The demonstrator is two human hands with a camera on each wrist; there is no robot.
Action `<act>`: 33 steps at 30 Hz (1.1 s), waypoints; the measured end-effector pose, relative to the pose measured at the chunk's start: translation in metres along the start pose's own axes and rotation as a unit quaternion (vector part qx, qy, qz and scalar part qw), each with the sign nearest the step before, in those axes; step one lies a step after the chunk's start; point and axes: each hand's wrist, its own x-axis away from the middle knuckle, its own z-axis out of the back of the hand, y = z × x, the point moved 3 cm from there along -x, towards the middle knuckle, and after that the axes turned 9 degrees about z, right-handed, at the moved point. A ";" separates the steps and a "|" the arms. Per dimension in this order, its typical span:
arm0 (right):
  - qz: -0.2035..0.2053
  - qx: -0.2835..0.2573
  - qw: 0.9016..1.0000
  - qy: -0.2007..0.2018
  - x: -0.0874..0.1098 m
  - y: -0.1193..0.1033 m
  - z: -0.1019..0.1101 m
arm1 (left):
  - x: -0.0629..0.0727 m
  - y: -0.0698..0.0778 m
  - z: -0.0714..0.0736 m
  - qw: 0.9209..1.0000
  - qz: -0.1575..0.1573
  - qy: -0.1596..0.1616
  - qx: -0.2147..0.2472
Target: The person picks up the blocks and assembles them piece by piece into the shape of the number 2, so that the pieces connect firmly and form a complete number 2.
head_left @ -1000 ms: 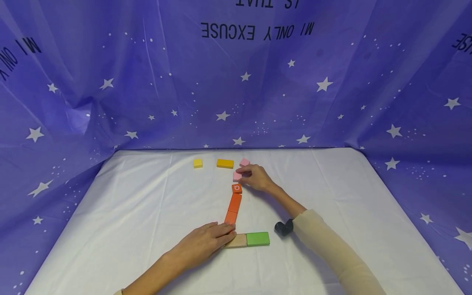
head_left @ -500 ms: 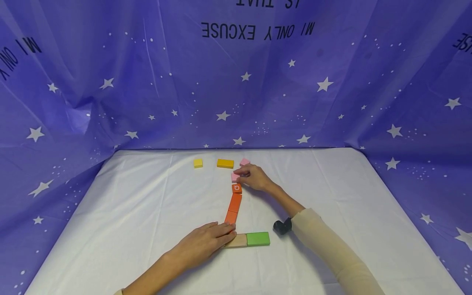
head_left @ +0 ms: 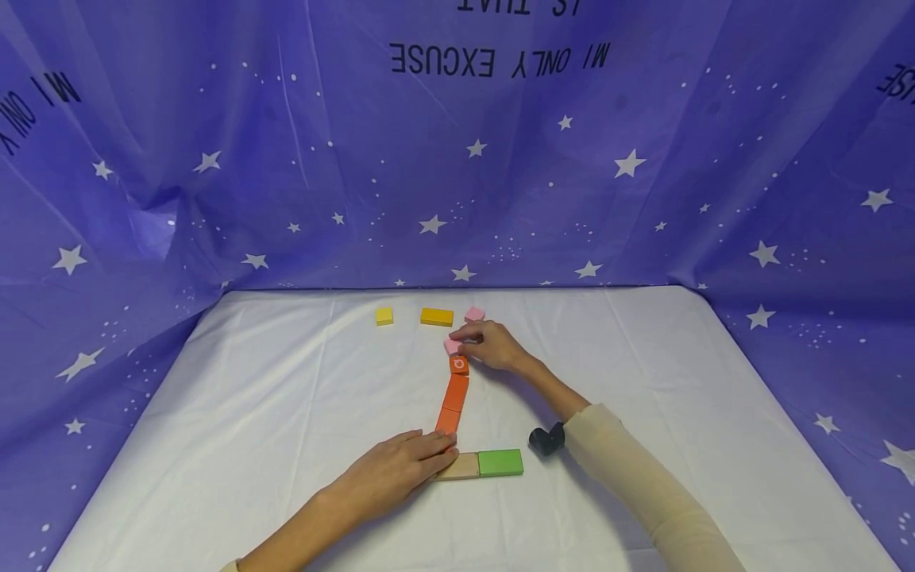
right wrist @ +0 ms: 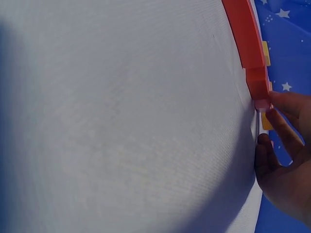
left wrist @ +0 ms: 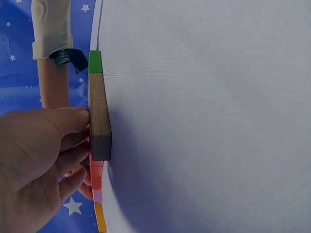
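My right hand (head_left: 496, 345) pinches a small pink block (head_left: 451, 346) between thumb and fingers, just beyond an orange cube (head_left: 459, 365) that bears a white mark. The pink block stands slightly turned against the cube's far end. From the cube, two orange blocks (head_left: 455, 392) run toward me in a slightly bent line. At the near end, my left hand (head_left: 393, 469) lies with fairly straight fingers over the orange end and a plain wooden block (head_left: 463, 467), covering part of both. The left wrist view has its thumb at the wooden block's (left wrist: 100, 107) edge. A green block (head_left: 500, 463) adjoins the wooden one.
Toward the table's (head_left: 286, 413) far edge lie a yellow cube (head_left: 384, 317), a yellow-orange oblong block (head_left: 437, 318) and another pink block (head_left: 475, 314). A dark wrist device (head_left: 547, 439) sits at the right sleeve. Purple starred cloth (head_left: 429, 183) hangs around the table.
My right hand has slid the pink block a little left and toward me, up to the orange cube, turning it slightly. My left hand has stayed in place.
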 end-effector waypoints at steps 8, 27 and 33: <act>-0.001 -0.009 1.000 -0.007 0.001 -0.003 0.000 | 0.000 0.000 0.000 1.000 -0.001 0.001 -0.003; 0.000 -0.013 1.000 -0.018 0.001 -0.001 0.000 | -0.001 0.000 0.000 1.000 0.001 -0.010 -0.013; -0.003 -0.017 1.000 -0.020 0.001 -0.001 0.000 | -0.001 0.000 0.000 1.000 0.002 -0.010 -0.013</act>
